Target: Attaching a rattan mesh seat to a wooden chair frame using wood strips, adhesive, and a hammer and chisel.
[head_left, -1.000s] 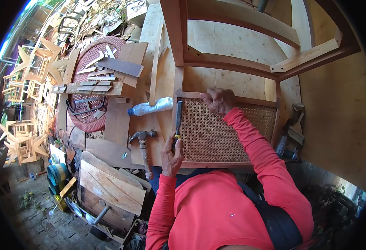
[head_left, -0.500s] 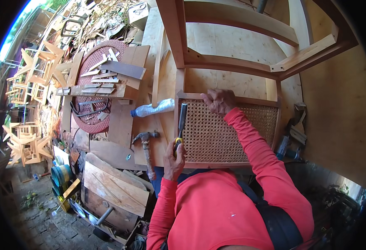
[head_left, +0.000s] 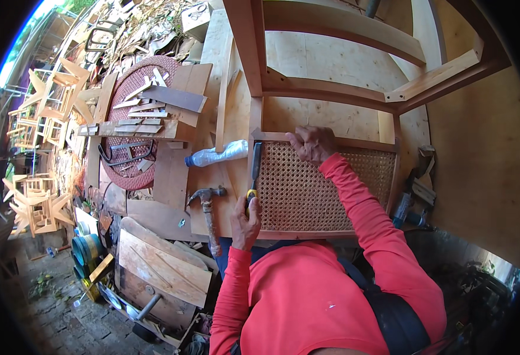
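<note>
My left hand (head_left: 246, 223) grips the yellow-and-black handle of a chisel (head_left: 256, 167). The chisel's flat blade points away from me along the left side of a woven cane panel (head_left: 304, 198), its tip close to the far left corner. This panel sits inside a wooden chair frame (head_left: 397, 177). At the far rail of the panel, my right hand (head_left: 314, 145) rests with its fingers curled closed; whatever lies under them is hidden. Upright chair parts (head_left: 325, 87) of reddish wood rise beyond the panel.
Left of the panel lie a claw hammer (head_left: 207, 214) and a plastic bottle (head_left: 218, 153) with a blue cap. Wood offcuts cover a round red woven piece (head_left: 118, 160) farther left. To the right is a blue-tinted power tool (head_left: 401, 210). Unfinished chair frames (head_left: 41, 201) stand far left.
My left hand has shifted slightly left and the chisel with it, its blade now nearer the frame's left rail. My right hand stays at the far rail.
</note>
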